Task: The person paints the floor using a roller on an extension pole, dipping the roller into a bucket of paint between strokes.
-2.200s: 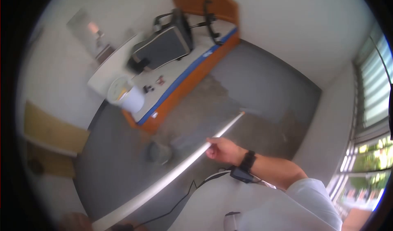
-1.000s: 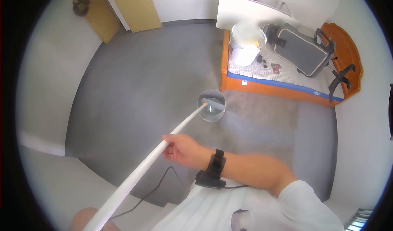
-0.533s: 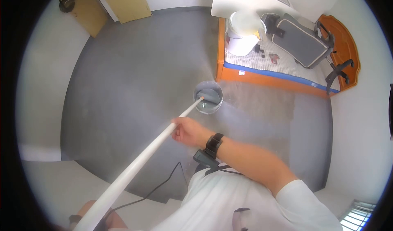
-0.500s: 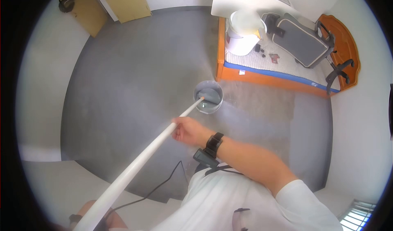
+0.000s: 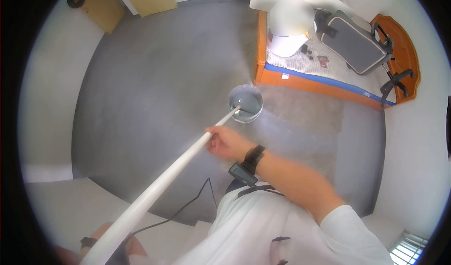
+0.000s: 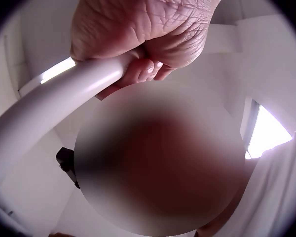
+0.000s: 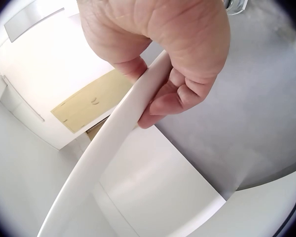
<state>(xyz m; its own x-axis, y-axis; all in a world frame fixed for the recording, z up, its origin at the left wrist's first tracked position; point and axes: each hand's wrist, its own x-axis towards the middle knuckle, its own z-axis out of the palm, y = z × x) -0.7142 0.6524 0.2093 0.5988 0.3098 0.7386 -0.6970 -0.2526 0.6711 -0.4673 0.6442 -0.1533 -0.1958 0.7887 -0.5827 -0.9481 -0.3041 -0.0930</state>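
Note:
A long white pole [image 5: 164, 178] of a paint roller runs from the lower left down into a bucket [image 5: 243, 90] on the floor. Grey paint lies in the bucket, and the pole's orange-tipped end [image 5: 238, 107] reaches into it; the roller head hardly shows. My right hand [image 5: 230, 143] grips the pole partway along, its thumb and curled fingers around it in the right wrist view. Toward the near end, my left hand [image 6: 143, 29] wraps its fingers around the pole in the left wrist view; in the head view it is dim at the lower left edge.
Behind the bucket stands a wooden bed [image 5: 324, 93] with a white bucket [image 5: 286, 44], small items and an overturned office chair [image 5: 354, 44] on it. Grey floor [image 5: 155, 86] spreads to the left. A black cable [image 5: 188, 203] hangs near my body.
The pole's far end has swung from the patchy floor by the bed to the bucket. The roller, seen grey in the bucket earlier, now sits lower in the paint. Both hands keep hold.

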